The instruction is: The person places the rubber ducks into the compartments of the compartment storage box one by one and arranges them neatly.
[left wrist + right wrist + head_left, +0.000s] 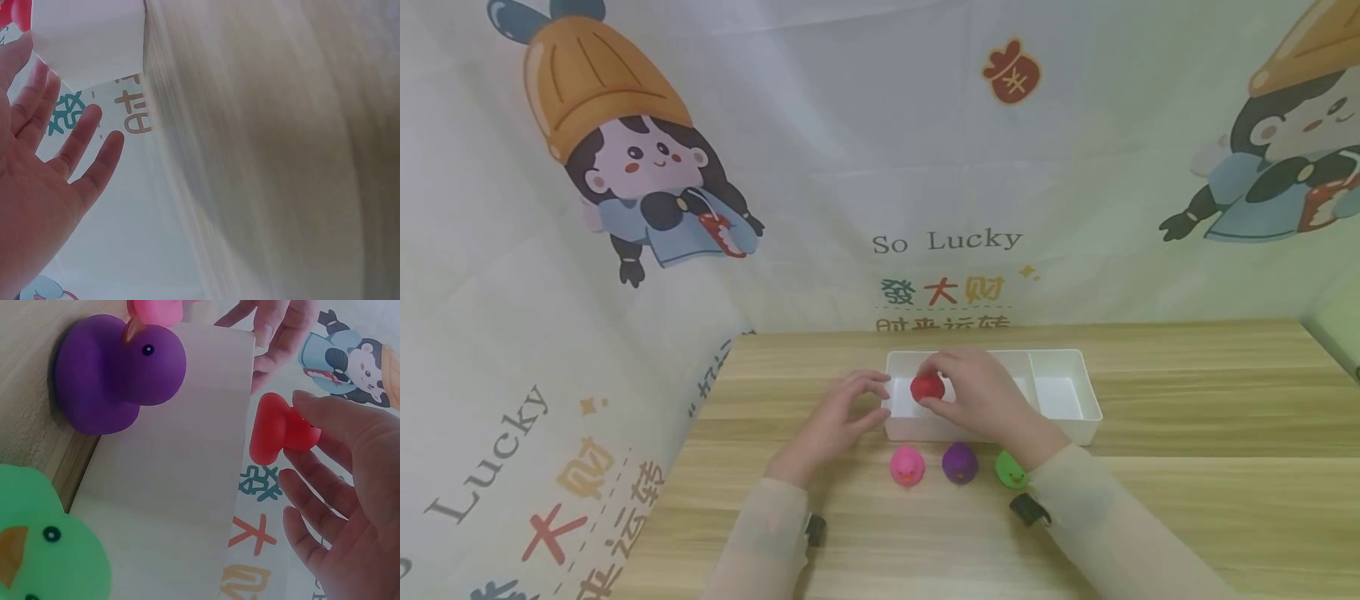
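Between thumb and fingers my right hand [981, 392] pinches a red rubber duck [927, 387] above the left part of a white divided box [1060, 429]. In the right wrist view the red duck [278, 428] sits at the fingertips, over the box's rim. At the box's left end is my left hand [838, 417], its fingers spread and touching or very near the end wall. The left wrist view shows the left palm [37, 181] with relaxed fingers beside the white box [90, 44]. Nothing is held in that hand.
A pink duck [907, 466], a purple duck [959, 463] and a green duck [1011, 469] stand in a row before the box on the wooden table [1225, 517]. The right forearm partly covers the green one. A printed cloth [820, 167] hangs behind.
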A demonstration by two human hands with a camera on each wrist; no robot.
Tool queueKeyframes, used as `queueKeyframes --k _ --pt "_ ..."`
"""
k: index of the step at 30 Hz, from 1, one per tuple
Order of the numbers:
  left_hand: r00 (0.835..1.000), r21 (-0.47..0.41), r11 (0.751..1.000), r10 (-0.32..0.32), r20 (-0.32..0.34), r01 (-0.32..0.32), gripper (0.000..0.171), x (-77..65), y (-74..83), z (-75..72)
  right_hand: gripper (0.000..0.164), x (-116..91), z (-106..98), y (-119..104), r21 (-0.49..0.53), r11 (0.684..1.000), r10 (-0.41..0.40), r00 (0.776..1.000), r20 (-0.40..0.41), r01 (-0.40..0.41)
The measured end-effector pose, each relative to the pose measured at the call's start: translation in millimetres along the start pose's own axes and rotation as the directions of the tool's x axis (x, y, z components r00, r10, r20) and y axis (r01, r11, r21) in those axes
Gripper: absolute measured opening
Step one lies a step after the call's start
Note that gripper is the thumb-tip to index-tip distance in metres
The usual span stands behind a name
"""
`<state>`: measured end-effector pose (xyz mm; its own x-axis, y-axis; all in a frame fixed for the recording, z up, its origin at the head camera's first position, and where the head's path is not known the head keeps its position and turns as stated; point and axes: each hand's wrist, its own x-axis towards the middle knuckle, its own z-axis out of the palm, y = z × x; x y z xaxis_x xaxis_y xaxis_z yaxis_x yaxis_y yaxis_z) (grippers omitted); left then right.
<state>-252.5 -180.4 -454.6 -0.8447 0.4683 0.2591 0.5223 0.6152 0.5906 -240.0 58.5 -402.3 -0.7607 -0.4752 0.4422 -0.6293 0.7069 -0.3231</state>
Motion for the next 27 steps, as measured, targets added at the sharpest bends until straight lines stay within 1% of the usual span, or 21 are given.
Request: queueKeyframes --k 4,10,18,23,27 --pt "1.000 -0.017 1.000 0.011 -0.010 -0.011 0.022 0.0 3.3 -1.6 0.026 4 0 -2 -0.008 1.000 0.011 1.000 0.019 -0.011" --pt "1.000 -0.024 1.000 -0.003 -0.006 0.002 0.021 -1.4 6.4 -3.0 0.025 10 5 -3 0.004 1.000 0.024 0.998 0.056 -0.024" --pt "1.000 -0.025 1.000 -0.003 -0.004 0.003 0.022 -1.8 6.9 -2.7 0.029 15 16 -1 0.014 0.999 0.047 0.995 0.089 -0.049" --pt "1.000 -0.031 1.000 0.007 -0.015 -0.007 0.022 -1.5 5.7 -1.9 0.028 18 21 -1 0.015 0.999 0.043 0.995 0.096 -0.044" --pt "1.000 -0.037 0.999 0.004 -0.012 -0.004 0.022 -1.7 5.3 -1.1 0.029 20 27 0 -0.013 0.998 0.055 0.993 0.107 -0.054"
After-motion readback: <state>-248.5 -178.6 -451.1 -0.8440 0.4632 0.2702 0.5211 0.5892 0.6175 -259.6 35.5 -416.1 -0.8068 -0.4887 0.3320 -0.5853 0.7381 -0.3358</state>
